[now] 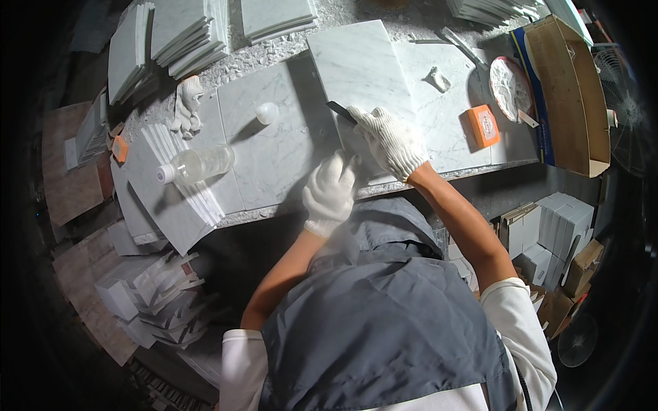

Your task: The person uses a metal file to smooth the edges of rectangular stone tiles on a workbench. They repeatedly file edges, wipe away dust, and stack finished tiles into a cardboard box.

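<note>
A white marble tile (356, 61) with grey veins lies on the worktop, its near end close to the front edge. My right hand (394, 142), in a white knit glove, is closed round a dark flat strip-shaped tool (340, 111), whose tip points left past the tile's left edge. The rest of the tool is hidden in the glove. Lower left of it, my gloved left hand (329, 193) is by the tile's near left corner, thumb and fingers apart. Whether it touches the tile, I cannot tell.
On the worktop (257, 168) stand a clear bottle (205, 164), a small white bulb-shaped item (266, 113), a loose glove (186, 106), an orange box (484, 126) and a round dish (510, 88). Tile stacks (185, 34) line the back left; a cardboard box (569, 96) sits right.
</note>
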A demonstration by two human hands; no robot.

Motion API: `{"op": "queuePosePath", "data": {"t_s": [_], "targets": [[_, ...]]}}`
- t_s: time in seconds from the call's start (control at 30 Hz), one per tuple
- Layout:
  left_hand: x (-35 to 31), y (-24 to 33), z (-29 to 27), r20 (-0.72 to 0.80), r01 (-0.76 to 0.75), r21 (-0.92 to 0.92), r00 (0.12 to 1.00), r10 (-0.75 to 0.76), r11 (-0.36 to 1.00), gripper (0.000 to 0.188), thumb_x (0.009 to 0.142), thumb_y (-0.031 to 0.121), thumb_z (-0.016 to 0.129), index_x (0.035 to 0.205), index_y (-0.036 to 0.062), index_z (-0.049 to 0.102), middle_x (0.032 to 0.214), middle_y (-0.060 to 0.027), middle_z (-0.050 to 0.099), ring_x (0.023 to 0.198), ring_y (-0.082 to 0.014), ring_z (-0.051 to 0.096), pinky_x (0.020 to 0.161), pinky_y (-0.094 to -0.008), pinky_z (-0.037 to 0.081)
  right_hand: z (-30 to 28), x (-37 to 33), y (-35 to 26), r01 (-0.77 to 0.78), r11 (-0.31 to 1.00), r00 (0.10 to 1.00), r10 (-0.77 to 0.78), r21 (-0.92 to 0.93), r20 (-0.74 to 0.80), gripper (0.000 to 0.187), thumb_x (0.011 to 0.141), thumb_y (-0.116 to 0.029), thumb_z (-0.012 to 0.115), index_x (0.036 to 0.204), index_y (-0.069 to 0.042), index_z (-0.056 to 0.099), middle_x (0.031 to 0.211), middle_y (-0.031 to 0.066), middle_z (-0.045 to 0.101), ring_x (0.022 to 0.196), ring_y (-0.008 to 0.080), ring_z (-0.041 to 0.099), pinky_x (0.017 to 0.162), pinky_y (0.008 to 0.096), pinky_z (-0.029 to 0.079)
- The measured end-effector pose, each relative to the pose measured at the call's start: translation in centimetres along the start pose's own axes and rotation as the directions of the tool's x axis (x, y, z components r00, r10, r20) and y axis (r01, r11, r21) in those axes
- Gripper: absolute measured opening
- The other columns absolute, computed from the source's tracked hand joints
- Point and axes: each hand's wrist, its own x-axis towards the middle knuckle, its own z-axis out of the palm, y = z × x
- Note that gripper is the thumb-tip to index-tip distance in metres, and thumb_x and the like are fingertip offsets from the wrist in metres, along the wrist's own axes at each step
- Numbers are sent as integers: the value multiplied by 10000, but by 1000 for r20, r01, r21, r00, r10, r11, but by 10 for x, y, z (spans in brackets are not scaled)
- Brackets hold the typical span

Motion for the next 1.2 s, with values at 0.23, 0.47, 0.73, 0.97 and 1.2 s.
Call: {"op": "queuePosePath", "data": {"t_s": [0.23, 0.47, 0.73, 0.97, 1.2], "targets": [[4, 2, -4, -26, -19, 39, 999, 20, 999, 464, 827, 132, 674, 1290, 169, 691, 1225, -130, 626, 985, -334, 632, 771, -433, 556, 0, 7, 1, 37, 995, 991, -25, -95, 129, 447, 973, -55, 549, 1398, -168, 626, 927, 170, 647, 817, 336, 650, 719, 416, 539], [10, 5, -7, 17, 24, 10, 1000, -25, 1000, 351, 876, 132, 680, 1226, 152, 701, 1187, -98, 636, 949, -311, 638, 739, -423, 557, -4, 6, 4, 39, 997, 981, -25, -70, 192, 439, 986, -68, 533, 1400, -188, 619, 962, 149, 649, 793, 321, 659, 685, 427, 543], [9, 4, -6, 0, 8, 11, 1000, -8, 1000, 360, 867, 130, 679, 1226, 134, 695, 1207, -118, 633, 980, -325, 639, 769, -438, 558, -1, 2, 5, 4, 993, 957, 29, -116, 288, 429, 966, -125, 566, 1376, -237, 625, 971, 128, 659, 754, 322, 658, 629, 418, 541], [1, 4, -3, 67, 13, 67, 998, -17, 998, 481, 803, 171, 713, 1280, 121, 675, 1300, -160, 590, 1144, -334, 603, 933, -443, 524, -29, 19, -1, 192, 975, 768, -80, -108, 636, 490, 899, -374, 680, 1354, -199, 627, 1163, 111, 668, 991, 251, 647, 856, 383, 553], [-3, 2, 3, 112, 70, -55, 992, -63, 996, 487, 798, 171, 704, 1282, 138, 662, 1400, -150, 547, 1159, -365, 591, 981, -478, 498, -5, 19, 30, 37, 997, 892, -5, -63, 451, 538, 940, -443, 608, 1382, -138, 586, 1263, 96, 626, 1116, 236, 607, 969, 388, 523]]}}
